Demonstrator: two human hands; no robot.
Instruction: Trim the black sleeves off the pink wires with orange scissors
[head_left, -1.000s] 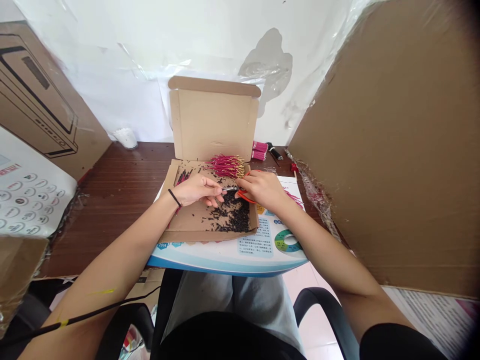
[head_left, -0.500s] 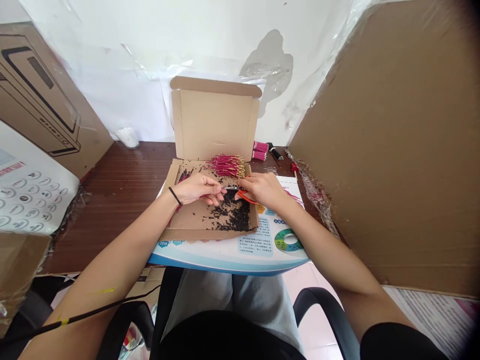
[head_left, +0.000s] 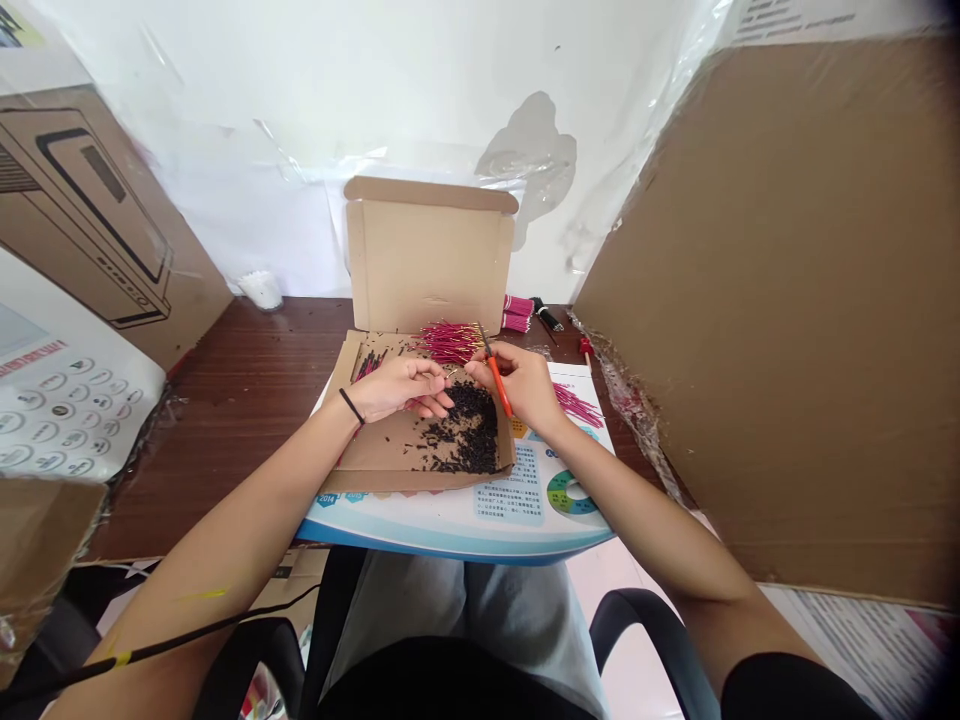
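Observation:
My left hand (head_left: 409, 385) is closed in a pinch, a thin red wire with a bare metallic end (head_left: 451, 373) at its fingertips. Most of that wire is hidden by the fingers. Close by, my right hand (head_left: 521, 382) is closed around orange-handled nippers (head_left: 498, 386), whose dark tip points up and away. Its thumb and forefinger come near the wire end; whether they touch it I cannot tell. Below both hands lies an open cardboard box (head_left: 382, 455) with many short black tubing scraps (head_left: 472, 440). A pile of red wires (head_left: 450, 342) lies at its back, and black-ended wires (head_left: 369, 362) at its left.
The box lid (head_left: 431, 260) stands up against the wall. Bundled red wires (head_left: 516, 313) and a black bundle (head_left: 547, 315) lie behind it at right. Loose red wires (head_left: 577, 404) rest on the printed sheet (head_left: 450, 535). A large cardboard panel (head_left: 795, 320) borders the right side.
The nippers have swung from pointing left at the wire to pointing upward in my right hand. My left hand stays pinched in nearly the same place. The view has tilted slightly up.

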